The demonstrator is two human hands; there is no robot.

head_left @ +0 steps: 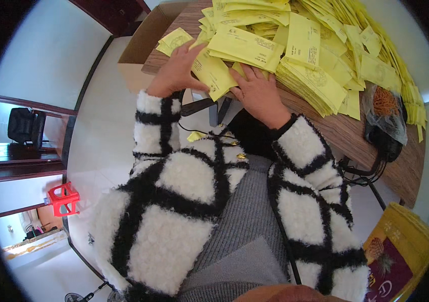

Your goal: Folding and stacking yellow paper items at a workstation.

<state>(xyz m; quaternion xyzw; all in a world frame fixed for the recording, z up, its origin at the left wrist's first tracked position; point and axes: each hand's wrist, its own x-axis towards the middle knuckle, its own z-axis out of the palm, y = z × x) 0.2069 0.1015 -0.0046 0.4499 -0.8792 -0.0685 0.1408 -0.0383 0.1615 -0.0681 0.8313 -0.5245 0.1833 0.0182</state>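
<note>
At the table's near edge my left hand [175,70] spans the side of a yellow paper envelope [216,75], thumb by its lower corner and fingers by the upper end. The envelope tilts out past the edge. Close beside it my right hand [261,96] lies with its fingers spread, their tips at the lower edge of a thick yellow bundle [247,48]. Nothing shows in its grasp. To the right of this hand sits a neat stack of yellow envelopes [311,86]. Whatever is under the right fingertips is hidden.
Loose yellow envelopes [375,70] heap across the wooden table [401,168]. A clear bag of brown rubber bands [385,102] lies at the right. Cables hang below the table edge. A cardboard box [149,43] stands at its left, a yellow bag [401,241] at lower right, a red stool [64,199] far left.
</note>
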